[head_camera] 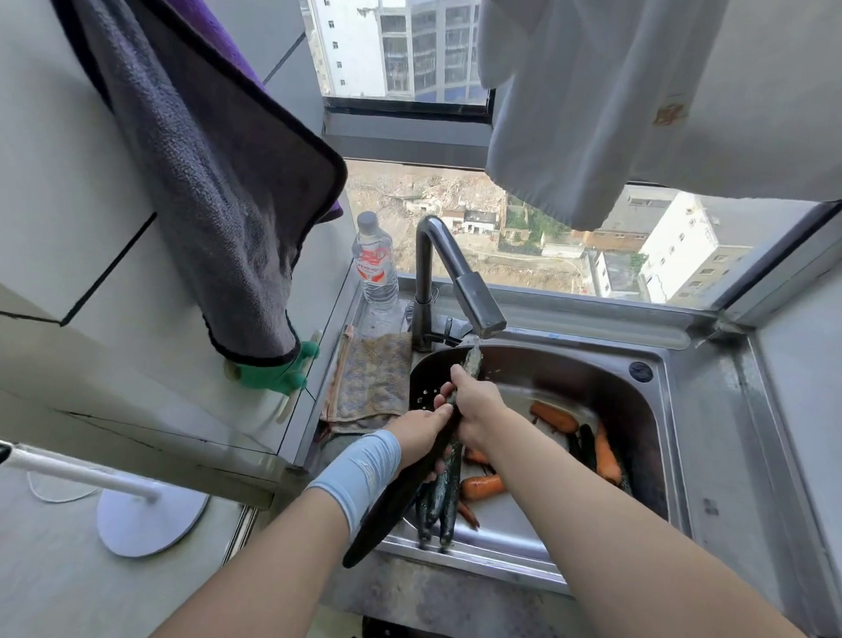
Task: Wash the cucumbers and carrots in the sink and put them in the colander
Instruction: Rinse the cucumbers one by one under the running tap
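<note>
Right hand (pixel 475 409); cucumber (pixel 402 493) perhaps across rim (pixel 494 549)

Faucet (pixel 478 300) overhangs the sink's (pixel 601 384) back; colander (pixel 423 384) fills its left; carrots (pixel 554 417) crowd the floor; right side open above.

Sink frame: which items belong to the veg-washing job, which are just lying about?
Job: long dark green cucumber, gripped by left hand and right hand under the steel tap; more cucumbers and orange carrots in the steel sink; dark perforated colander.
Lying about: clear plastic water bottle; patterned rag; green rubber glove; grey hanging towel.
</note>
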The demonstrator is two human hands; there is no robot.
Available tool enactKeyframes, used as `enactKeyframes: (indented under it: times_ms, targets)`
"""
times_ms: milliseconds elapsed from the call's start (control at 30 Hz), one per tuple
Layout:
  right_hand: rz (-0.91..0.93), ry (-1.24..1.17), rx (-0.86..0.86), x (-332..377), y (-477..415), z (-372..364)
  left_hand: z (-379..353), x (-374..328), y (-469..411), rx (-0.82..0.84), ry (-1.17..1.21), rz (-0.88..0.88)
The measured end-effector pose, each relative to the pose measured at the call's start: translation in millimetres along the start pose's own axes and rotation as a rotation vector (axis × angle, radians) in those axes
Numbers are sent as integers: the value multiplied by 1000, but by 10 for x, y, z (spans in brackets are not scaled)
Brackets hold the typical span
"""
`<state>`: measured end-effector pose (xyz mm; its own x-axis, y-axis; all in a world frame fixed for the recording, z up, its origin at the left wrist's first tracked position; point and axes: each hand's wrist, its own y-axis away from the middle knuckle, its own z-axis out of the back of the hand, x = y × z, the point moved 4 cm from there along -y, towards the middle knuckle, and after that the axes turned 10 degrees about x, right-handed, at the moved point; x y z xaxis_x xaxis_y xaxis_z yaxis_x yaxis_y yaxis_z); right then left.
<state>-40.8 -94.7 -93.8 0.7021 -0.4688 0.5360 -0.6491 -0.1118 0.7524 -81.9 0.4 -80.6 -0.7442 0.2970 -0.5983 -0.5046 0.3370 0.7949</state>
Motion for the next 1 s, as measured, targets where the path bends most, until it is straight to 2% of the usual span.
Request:
enactKeyframes:
  times_ms: [100,167,233,433,500,567,667,833,1000]
  targets:
    - [33,57,-183,67,4,55,-33,-26,-47,72,-129,-51]
    - [23,31,-222,83,-1,102,-19,-51,-31,85,-177,-95]
    - [16,-1,-202,64,-3,94,22,-55,-2,81,-216,-88]
    - [-21,-94,154,17,139,-101,188,20,51,-37,-78,41]
    - [-8,-84,151,-9,112,-117,188,66,80,-12,36,76]
    - [-8,2,71,-21,61,-145,163,75,122,23,103,93]
    - [11,56,-83,22,4,-154,142,35,201,43,83,118]
    - [-127,-122,-51,74,-2,-138,210,2,275,48,-152,79]
    - [8,-172,-61,160,6,-146,324,87,333,90,-56,114]
